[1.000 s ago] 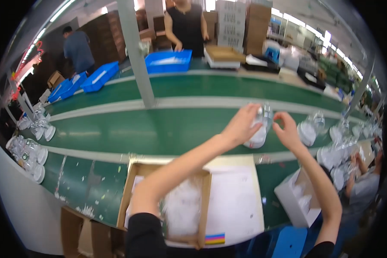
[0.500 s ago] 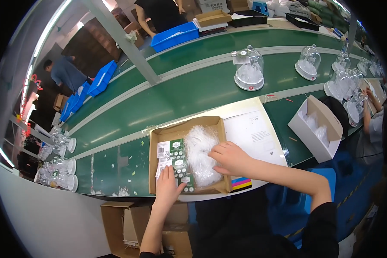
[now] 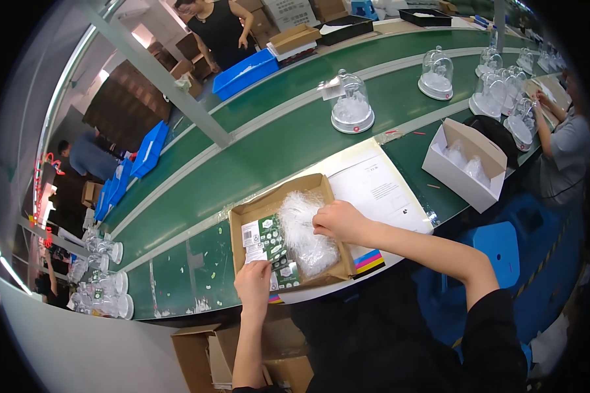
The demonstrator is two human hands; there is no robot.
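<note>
Left hand [image 3: 252,283] pinches green cards [image 3: 273,247] at the near edge of the box [image 3: 337,245] on the desk [image 3: 177,291]. Right hand [image 3: 339,221] grasps clear bags [image 3: 305,232] inside the box.

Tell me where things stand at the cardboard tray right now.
Looks done: one clear dome stands on the green belt, apart from both hands. In hand: the right hand rests on the white crinkly filler in the cardboard tray, and the left hand pinches the green printed cards at the tray's near edge. Left: filler and cards remain in the tray.
</note>
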